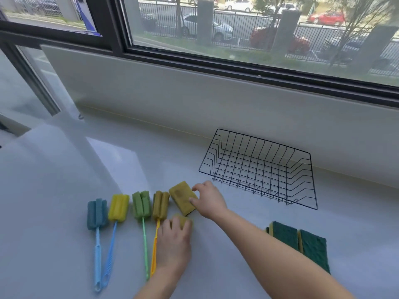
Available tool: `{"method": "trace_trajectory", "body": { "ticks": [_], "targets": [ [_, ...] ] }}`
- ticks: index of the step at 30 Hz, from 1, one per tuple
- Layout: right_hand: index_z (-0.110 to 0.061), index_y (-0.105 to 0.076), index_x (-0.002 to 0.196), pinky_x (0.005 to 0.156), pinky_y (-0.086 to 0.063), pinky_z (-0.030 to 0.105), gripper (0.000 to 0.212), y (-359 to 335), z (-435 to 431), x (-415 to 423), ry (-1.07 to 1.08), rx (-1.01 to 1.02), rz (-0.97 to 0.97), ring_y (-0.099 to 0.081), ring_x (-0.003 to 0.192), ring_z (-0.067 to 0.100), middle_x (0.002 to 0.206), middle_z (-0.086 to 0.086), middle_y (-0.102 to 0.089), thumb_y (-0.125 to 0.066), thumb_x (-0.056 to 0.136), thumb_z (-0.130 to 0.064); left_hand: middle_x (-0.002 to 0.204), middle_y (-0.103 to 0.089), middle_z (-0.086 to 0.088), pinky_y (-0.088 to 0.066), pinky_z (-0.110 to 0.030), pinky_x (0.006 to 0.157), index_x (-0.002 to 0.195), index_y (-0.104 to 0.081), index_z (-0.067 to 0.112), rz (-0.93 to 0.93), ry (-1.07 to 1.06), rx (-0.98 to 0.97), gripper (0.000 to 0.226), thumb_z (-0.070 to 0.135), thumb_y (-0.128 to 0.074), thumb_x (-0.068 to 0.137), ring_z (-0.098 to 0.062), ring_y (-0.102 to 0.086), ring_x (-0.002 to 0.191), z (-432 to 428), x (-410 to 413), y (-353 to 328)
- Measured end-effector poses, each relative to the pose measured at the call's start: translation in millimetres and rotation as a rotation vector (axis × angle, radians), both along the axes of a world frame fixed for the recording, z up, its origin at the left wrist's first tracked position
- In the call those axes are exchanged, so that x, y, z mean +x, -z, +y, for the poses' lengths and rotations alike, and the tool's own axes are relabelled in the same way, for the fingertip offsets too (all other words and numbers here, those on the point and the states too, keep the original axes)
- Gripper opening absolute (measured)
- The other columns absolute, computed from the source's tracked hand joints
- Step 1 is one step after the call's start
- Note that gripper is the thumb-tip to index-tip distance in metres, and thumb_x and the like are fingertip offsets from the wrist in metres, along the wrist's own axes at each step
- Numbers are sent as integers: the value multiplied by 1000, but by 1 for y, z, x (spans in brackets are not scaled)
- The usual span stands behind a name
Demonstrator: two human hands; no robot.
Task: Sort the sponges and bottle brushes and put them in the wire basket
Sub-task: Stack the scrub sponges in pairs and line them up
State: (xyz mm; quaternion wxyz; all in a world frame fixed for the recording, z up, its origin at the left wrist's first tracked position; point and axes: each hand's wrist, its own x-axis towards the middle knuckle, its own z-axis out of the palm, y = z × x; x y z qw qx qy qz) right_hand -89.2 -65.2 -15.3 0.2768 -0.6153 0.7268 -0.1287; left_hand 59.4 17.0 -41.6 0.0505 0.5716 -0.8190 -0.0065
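Observation:
Several sponge-headed bottle brushes lie side by side on the white counter: blue-headed (97, 213), yellow-headed (118, 207), green-headed (141, 205) and ochre-headed (160, 204). Right of them lies a yellow sponge (181, 196); my right hand (209, 199) grips its right edge. My left hand (173, 244) covers a second yellow sponge (183, 220), fingers curled over it. Two green scouring sponges (300, 242) lie at the right, partly behind my right forearm. The black wire basket (262, 167) stands empty behind them near the wall.
A white wall and dark-framed window run along the back of the counter (151, 160). A glass panel with a metal frame (43, 87) stands at the left. The counter's left corner lies at the far left.

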Motion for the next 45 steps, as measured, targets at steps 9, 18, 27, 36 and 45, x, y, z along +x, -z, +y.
{"method": "trace_trajectory", "body": {
  "ticks": [9, 18, 27, 36, 45],
  "targets": [
    [-19, -46, 133, 90, -52, 39, 73, 36, -21, 19, -24, 98, 87, -48, 123, 29, 133, 5, -42, -72, 73, -50, 104, -47, 8, -47, -31, 84, 119, -57, 35, 619, -153, 344, 45, 24, -63, 76, -13, -52, 96, 10, 5, 0],
    [-26, -37, 151, 94, -40, 29, 69, 16, 70, -55, 370, -82, -312, -46, 114, 10, 139, -4, -46, -66, 89, -37, 98, -60, 0, -54, -46, 82, 116, -59, 33, 1092, -569, 565, 34, 10, -50, 92, -20, -63, 86, 5, -16, -4],
    [-21, -61, 126, 82, -64, 49, 26, 15, 131, -31, 803, -12, -1184, -70, 103, 29, 116, 13, -71, -59, 100, -19, 116, -56, 8, -49, -29, 88, 129, -47, 33, 618, -189, 608, 71, 51, -72, 65, -13, -60, 105, 23, -30, 9],
    [-4, -69, 111, 78, -64, 49, 29, 13, 155, -48, 969, -22, -1278, -68, 89, 34, 99, 24, -75, -46, 104, -22, 110, -50, 1, -51, -31, 87, 131, -54, 26, 809, -398, 552, 50, 29, -73, 85, -10, -58, 96, 25, -13, 15],
    [-15, -66, 122, 80, -61, 52, 40, 6, 167, -35, 824, 132, -1455, -73, 93, 42, 113, 28, -73, -53, 101, -46, 99, -63, -5, -56, -43, 86, 130, -53, 21, 1034, -499, 750, 45, 5, -63, 89, -19, -63, 91, 23, -7, 13]
  ]
}}
